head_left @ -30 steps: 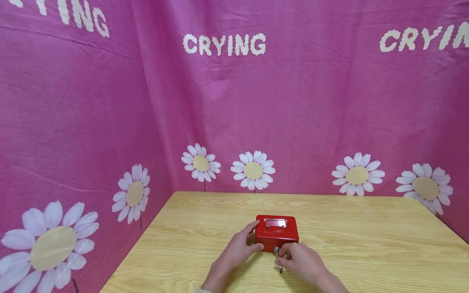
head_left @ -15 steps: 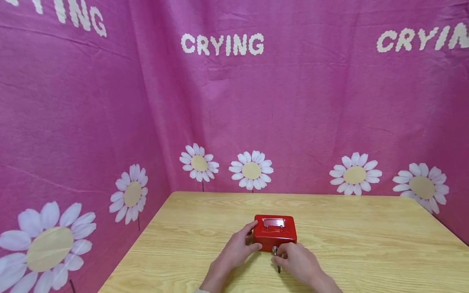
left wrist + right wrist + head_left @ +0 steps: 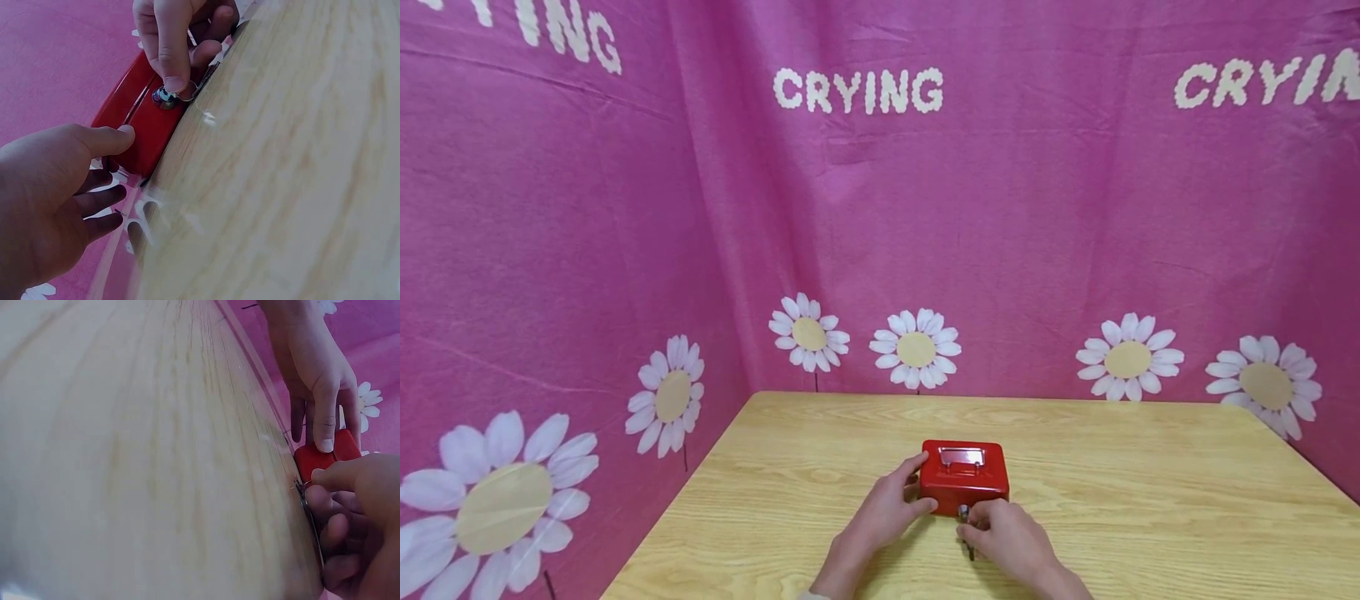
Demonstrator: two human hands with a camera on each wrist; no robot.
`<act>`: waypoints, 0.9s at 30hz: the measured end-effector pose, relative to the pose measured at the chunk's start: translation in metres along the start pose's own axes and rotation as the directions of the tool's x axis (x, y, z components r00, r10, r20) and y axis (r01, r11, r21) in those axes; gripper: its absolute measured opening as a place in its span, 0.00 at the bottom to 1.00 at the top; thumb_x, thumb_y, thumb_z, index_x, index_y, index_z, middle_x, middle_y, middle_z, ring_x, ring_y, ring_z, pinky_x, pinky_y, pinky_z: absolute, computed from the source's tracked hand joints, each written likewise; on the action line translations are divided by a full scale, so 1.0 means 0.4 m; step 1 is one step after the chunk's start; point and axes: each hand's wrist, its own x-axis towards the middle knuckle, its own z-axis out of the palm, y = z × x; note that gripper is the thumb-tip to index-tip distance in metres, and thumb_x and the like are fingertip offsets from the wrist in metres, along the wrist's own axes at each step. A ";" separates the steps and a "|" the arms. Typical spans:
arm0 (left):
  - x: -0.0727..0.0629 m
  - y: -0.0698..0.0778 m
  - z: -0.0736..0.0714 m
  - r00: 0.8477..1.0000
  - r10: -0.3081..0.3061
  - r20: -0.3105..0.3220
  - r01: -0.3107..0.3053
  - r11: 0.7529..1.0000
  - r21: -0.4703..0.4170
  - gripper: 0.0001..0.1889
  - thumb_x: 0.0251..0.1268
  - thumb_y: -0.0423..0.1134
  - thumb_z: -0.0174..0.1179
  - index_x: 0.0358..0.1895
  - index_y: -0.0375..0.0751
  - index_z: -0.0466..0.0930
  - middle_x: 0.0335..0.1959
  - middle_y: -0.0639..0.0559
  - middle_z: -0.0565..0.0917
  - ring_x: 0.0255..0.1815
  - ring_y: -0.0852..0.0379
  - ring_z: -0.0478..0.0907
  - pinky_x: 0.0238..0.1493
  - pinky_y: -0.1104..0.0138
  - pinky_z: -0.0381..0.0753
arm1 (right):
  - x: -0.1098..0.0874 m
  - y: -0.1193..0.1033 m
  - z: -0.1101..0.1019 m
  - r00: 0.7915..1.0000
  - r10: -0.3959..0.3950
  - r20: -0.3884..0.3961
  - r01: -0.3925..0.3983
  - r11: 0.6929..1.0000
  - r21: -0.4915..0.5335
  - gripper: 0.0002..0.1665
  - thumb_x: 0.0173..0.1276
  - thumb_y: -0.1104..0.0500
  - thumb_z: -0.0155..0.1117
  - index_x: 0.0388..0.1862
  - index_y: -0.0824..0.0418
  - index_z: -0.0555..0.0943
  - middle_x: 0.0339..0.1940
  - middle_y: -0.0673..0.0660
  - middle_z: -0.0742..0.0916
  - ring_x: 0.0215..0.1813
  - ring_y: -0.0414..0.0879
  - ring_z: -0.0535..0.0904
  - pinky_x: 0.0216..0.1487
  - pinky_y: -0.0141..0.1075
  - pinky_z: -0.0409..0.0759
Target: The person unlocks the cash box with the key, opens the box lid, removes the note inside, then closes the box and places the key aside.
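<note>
A small red cash box (image 3: 964, 481) with a folding handle on its lid sits on the wooden table, lid down. My left hand (image 3: 883, 510) holds its left end, thumb on the front face and index finger at the lid's edge. The other fingers stay off the box in the left wrist view. At the round silver lock (image 3: 164, 100) on the front, my right hand (image 3: 1011, 533) pinches a key, whose head is mostly hidden by the thumb and index finger. A thin key ring (image 3: 190, 94) hangs there, with a second key (image 3: 971, 552) dangling below.
The light wooden table (image 3: 1150, 483) reaches back to a pink curtain (image 3: 1000, 208) printed with white daisies and lettering. Another stretch of the curtain closes off the left side. The table's left edge slants away beyond my left hand.
My right hand and wrist have shifted slightly left while keeping the pinch at the lock, and the dangling key has swung a little. My left hand and the cash box stay put.
</note>
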 end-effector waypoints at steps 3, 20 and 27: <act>0.000 0.000 0.000 1.000 -0.006 -0.001 0.006 1.000 0.003 0.36 0.66 0.40 0.66 0.76 0.54 0.63 0.68 0.46 0.76 0.66 0.44 0.76 0.67 0.48 0.75 | -0.002 -0.001 0.003 1.000 0.028 -0.006 -0.028 0.999 0.037 0.09 0.65 0.53 0.70 0.27 0.55 0.85 0.16 0.48 0.81 0.23 0.42 0.73 0.27 0.33 0.66; -0.001 -0.003 -0.001 1.000 0.005 -0.009 -0.005 1.000 -0.003 0.36 0.65 0.40 0.66 0.76 0.54 0.63 0.70 0.45 0.74 0.66 0.43 0.77 0.66 0.50 0.76 | -0.002 0.018 -0.009 0.998 0.042 0.040 -0.050 0.975 0.216 0.09 0.67 0.57 0.68 0.30 0.61 0.86 0.17 0.50 0.81 0.23 0.42 0.76 0.28 0.33 0.70; -0.001 -0.003 -0.002 1.000 0.014 -0.009 -0.014 1.000 -0.008 0.36 0.65 0.39 0.66 0.75 0.53 0.63 0.71 0.45 0.73 0.65 0.43 0.77 0.66 0.50 0.76 | -0.004 0.029 -0.021 0.997 0.024 0.070 -0.043 0.959 0.279 0.09 0.67 0.57 0.68 0.34 0.62 0.86 0.17 0.50 0.81 0.22 0.41 0.74 0.24 0.29 0.67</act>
